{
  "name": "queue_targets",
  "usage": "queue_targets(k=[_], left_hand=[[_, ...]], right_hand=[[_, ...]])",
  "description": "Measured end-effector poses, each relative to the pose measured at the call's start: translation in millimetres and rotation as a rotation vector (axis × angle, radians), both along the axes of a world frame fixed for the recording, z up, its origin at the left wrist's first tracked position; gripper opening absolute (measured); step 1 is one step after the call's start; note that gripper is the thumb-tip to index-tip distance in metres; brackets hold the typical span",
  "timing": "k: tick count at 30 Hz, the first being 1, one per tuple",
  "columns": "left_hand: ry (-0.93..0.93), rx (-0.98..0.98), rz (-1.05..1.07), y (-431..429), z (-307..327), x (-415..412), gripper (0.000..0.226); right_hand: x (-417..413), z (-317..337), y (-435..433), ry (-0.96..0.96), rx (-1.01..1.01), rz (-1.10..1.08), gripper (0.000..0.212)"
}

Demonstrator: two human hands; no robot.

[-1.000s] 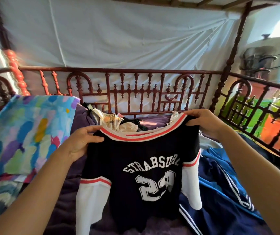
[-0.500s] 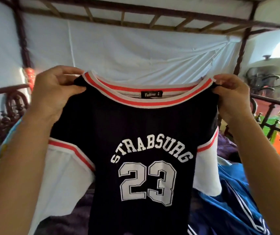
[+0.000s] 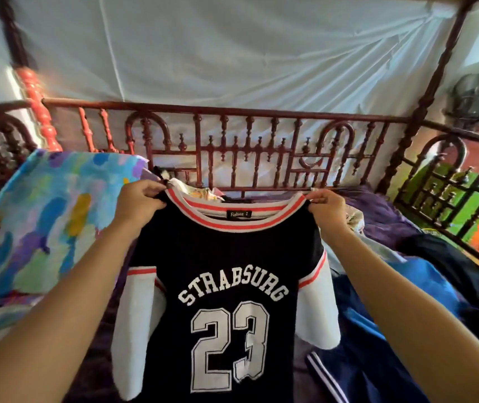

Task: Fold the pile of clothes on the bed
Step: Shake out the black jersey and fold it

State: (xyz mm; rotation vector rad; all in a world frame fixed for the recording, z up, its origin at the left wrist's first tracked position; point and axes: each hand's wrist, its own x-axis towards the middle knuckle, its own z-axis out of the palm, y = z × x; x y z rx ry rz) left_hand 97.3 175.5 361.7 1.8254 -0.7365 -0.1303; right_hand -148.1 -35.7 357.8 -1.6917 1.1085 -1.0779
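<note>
**poster1:** Two hands, one shirt. The left hand (image 3: 139, 203) is pinched onto the left shoulder of the navy jersey (image 3: 226, 257), and the right hand (image 3: 326, 209) is pinched onto the right shoulder, so the shirt hangs spread out between them, front facing the camera. Reads STRABSURG over a big 23, with a red and white striped collar running between the two grips.

**poster2:** Where's it sitting relative to everything else?

**poster1:** It's up in the air, hanging below both hands, white sleeves drooping just under each wrist. Beyond the hands is the carved wooden bed rail (image 3: 232, 112), with a white sheet (image 3: 232, 48) stretched behind it. A little heap of pale clothes (image 3: 200, 191) pokes up just past the collar, between the two hands. Left of the left hand there's a colourful patterned blanket (image 3: 46, 216). Below and to the right of the right hand lies a blue tracksuit (image 3: 424, 286) with white stripes, on the purple bedcover (image 3: 383, 213).
</note>
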Motion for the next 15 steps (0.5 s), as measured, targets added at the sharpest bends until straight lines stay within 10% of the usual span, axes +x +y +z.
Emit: queue_targets(k=[7, 10, 15], left_hand=[[-0.167, 0.108, 0.11, -100, -28, 43, 0.03], [-0.298, 0.488, 0.025, -123, -90, 56, 0.063], [-0.006, 0.792, -0.077, -97, -228, 9, 0.079]], right_hand=[[69, -27, -55, 0.259, -0.16, -0.064, 0.033], [84, -83, -74, 0.465, -0.15, 0.171, 0.042], [63, -203, -45, 0.707, 0.153, 0.316, 0.051]])
